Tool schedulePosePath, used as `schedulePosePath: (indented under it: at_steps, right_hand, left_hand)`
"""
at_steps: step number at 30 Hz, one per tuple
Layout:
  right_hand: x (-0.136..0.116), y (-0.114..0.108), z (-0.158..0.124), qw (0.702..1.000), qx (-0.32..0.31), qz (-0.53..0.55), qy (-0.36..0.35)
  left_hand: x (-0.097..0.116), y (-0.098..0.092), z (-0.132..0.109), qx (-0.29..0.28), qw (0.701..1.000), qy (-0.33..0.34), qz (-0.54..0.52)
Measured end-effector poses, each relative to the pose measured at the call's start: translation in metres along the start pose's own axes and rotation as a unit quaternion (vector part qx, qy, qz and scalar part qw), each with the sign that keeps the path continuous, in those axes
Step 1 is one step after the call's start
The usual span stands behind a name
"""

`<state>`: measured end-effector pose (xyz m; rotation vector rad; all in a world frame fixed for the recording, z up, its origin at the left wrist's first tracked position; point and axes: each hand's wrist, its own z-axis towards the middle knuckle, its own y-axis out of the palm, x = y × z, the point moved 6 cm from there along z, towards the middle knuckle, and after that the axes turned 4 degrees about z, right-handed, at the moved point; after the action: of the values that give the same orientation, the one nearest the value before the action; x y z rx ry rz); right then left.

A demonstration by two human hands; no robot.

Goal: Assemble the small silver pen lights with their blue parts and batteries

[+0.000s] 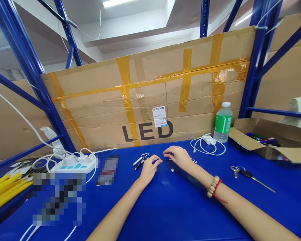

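My left hand (149, 169) rests on the blue table (165, 207), its fingers pinched on a small blue pen-like part (154, 161). My right hand (178, 156) lies just to the right, fingers curled over another small blue piece (168, 158) that is mostly hidden. Two silver and black pens (140, 160) lie just left of my left hand. A tiny silver bit (172, 170) sits on the table between my hands. A bead bracelet with a red cord (214, 186) circles my right wrist.
A white power strip (76, 164) with plugs and cables lies at the left. A white charger with its coiled cable (208, 143), a green-labelled water bottle (223, 122) and an open cardboard box (271, 142) stand at the back right. Keys (243, 173) lie at the right. Taped cardboard walls (150, 100) stand behind.
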<state>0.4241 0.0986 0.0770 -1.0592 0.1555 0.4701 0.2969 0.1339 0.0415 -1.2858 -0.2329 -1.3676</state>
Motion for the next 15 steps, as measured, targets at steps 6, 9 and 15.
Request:
schedulePosePath:
  at_steps: [6, 9, 15]
  right_hand:
    - [-0.019, -0.007, -0.002, 0.991, 0.066, 0.107, -0.045]
    - [-0.029, -0.005, -0.004, 0.987, 0.05, 0.138, -0.058]
    - [-0.032, -0.004, -0.005, 0.982, 0.037, 0.171, -0.066]
  left_hand:
    - [0.0, 0.005, 0.0, -0.018, 0.999, 0.026, 0.009]
    - [-0.002, 0.005, 0.001, -0.016, 1.0, 0.025, 0.003]
    - [0.0, 0.002, 0.0, -0.002, 0.999, 0.038, -0.018]
